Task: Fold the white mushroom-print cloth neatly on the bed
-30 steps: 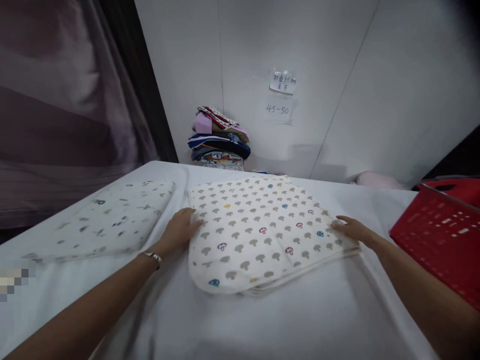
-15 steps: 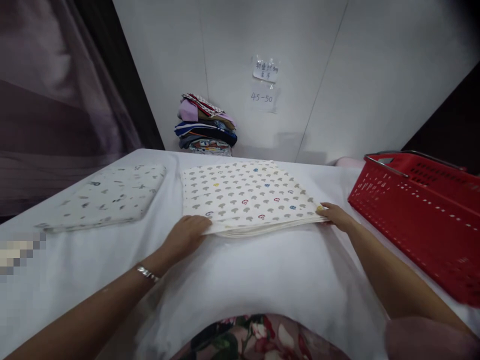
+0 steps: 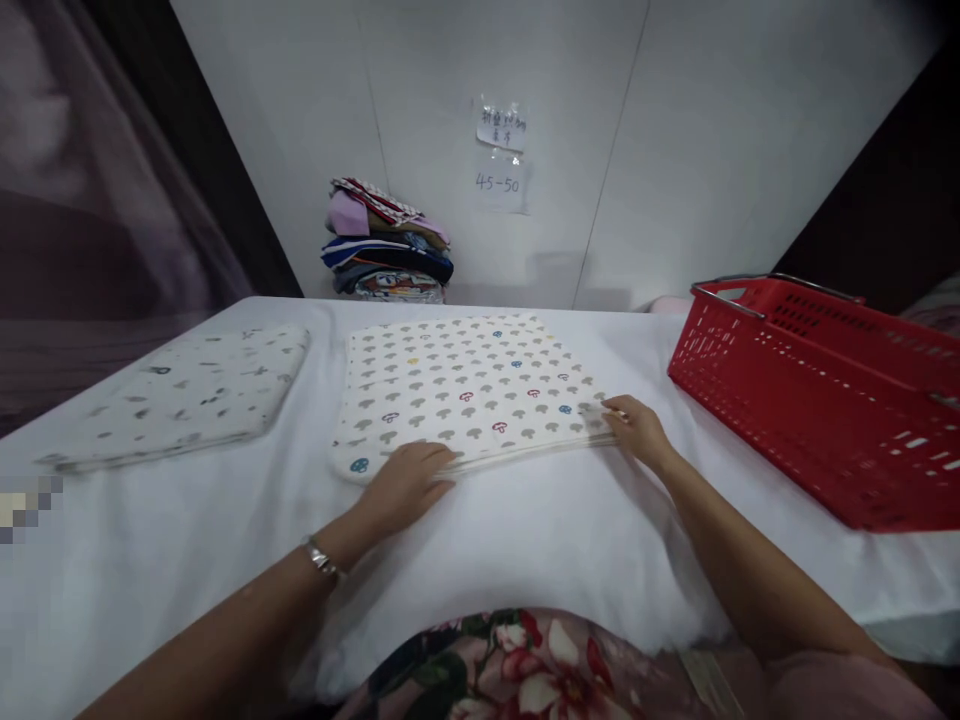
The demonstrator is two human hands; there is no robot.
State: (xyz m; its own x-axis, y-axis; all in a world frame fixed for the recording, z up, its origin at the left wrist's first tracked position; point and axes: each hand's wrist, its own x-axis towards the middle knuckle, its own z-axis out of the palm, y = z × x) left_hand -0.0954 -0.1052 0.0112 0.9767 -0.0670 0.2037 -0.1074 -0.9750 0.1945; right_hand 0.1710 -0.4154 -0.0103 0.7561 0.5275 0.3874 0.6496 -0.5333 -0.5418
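A folded cream cloth (image 3: pixel 450 385) printed with grey, red, blue and yellow mushroom-like shapes lies flat in the middle of the table. At its near edge, my left hand (image 3: pixel 409 485) rests with the fingers over the top layer and the thumb apart from them, so it is open. The near left corner, bearing a blue shape, sticks out beyond that hand. My right hand (image 3: pixel 634 425) has its fingers bent together on the near right corner, gripping the layers there. The undersides of the fingers are hidden.
On the left lies another folded white cloth (image 3: pixel 195 395) with small dark prints. A red plastic basket (image 3: pixel 795 400) with metal handles stands on the right. Behind the white-covered table (image 3: pixel 525 560), a pile of folded fabrics (image 3: pixel 390 245) rests by the wall, near paper signs (image 3: pixel 501 160).
My left hand has come off the near left corner and shifted inward along the edge; that corner now lies down. My right hand stays at the right corner. The view has shifted slightly.
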